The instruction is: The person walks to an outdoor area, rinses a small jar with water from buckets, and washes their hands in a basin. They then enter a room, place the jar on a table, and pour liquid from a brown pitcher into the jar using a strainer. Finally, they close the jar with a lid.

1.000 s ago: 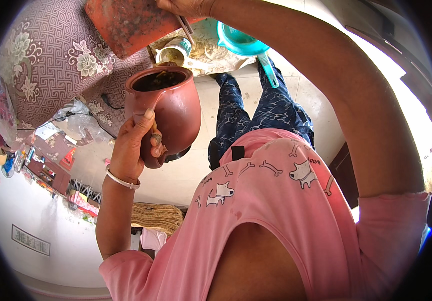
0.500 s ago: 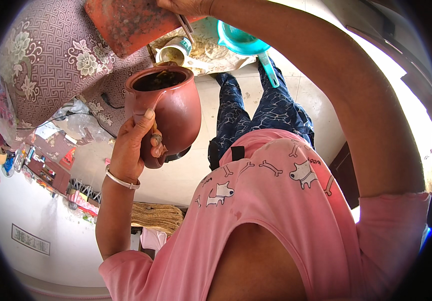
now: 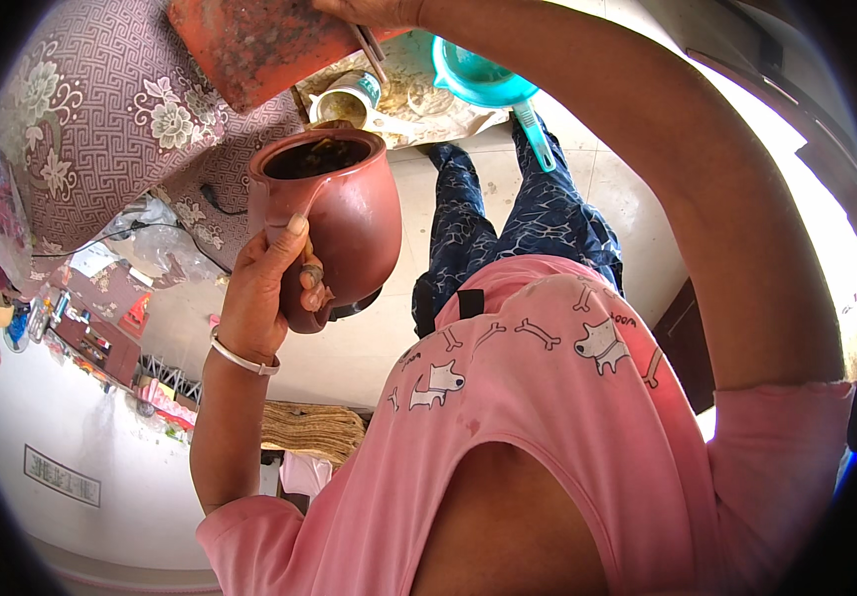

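Left hand point(image 3: 267, 288) nearest: fingers wrapped round the side handle of the brown clay pot point(image 3: 349, 214), grip pressed tight on it, thumb up along the handle, metal bangle point(image 3: 239, 356) at the wrist. Pot held up in the air, well above the floor, mouth open and dark with liquid and leaf matter inside.

Right hand point(image 3: 369, 10) at the top edge, mostly cut off by the rim; its grip seems clamped on the orange-red clay vessel point(image 3: 264, 40), tilted just above and behind the pot's mouth. Exact finger placement cannot be told.

Judgement: keep the pot level and steady, and bring the upper vessel's lip squarely over the mouth, tilting slowly so nothing runs down the wall onto the hand.

Farther down: a small metal cup point(image 3: 347, 99) and a teal ladle-like scoop point(image 3: 488, 84) rest on a speckled mat point(image 3: 418, 104) on the pale tile floor point(image 3: 398, 348). Patterned cloth point(image 3: 90, 129) hangs close on the left; open floor lies to the right.
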### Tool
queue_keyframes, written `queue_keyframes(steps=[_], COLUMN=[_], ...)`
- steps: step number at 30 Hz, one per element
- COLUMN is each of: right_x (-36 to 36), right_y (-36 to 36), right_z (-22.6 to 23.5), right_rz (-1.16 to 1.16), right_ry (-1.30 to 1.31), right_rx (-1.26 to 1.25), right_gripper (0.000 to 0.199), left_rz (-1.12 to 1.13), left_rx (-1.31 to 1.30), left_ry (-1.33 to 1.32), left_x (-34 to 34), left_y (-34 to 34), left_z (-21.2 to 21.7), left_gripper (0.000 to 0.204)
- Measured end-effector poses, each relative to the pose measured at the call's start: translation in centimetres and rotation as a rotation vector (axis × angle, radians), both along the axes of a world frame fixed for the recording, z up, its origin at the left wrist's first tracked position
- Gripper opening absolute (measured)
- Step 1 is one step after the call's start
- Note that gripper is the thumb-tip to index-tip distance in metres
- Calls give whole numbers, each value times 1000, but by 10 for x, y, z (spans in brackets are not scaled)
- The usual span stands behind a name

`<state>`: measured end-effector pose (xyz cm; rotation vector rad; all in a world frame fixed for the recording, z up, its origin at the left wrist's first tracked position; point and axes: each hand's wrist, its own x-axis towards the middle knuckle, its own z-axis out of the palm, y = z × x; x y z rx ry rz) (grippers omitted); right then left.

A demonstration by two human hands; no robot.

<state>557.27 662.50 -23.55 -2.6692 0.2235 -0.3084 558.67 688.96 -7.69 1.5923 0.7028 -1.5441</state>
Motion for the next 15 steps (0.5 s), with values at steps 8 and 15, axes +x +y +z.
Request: queue_keyframes(steps=[8,15], right_x=[-6,-8], right_y=[-2,0], right_z=[12,10], right_rz=[-4,-32], right_ry=[40,27], right_rx=[-4,-41], right_gripper=[50,49], left_rz=[-17,-33], left_rx=[2,-38], left_ry=[-20,-3], left_x=[1,4], left_y=[-3,8], left_z=[5,1], left_gripper=[29,30])
